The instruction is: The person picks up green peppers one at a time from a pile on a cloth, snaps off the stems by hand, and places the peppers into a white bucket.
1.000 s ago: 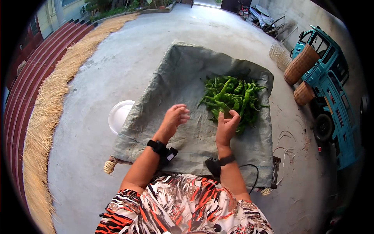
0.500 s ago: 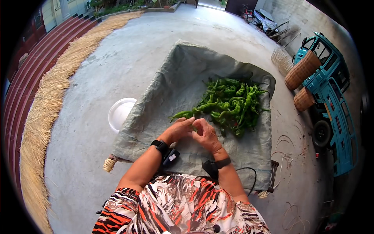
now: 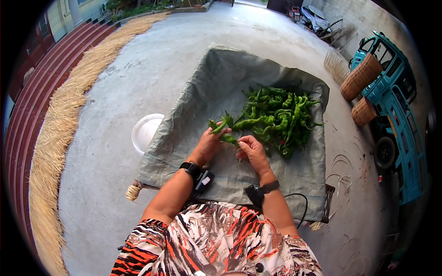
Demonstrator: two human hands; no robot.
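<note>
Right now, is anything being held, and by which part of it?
The left hand holds peppers, exact grip hidden; the right hand pinches one pepper by its right end.

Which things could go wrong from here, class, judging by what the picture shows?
1. The green pepper between the left hand and right hand might slip or tear, since both hands are at it.
2. The pepper pile reaches close to the right edge of the grey-green sheet, so a pepper could fall off.
3. The black cable loops near the right forearm and might snag.
</note>
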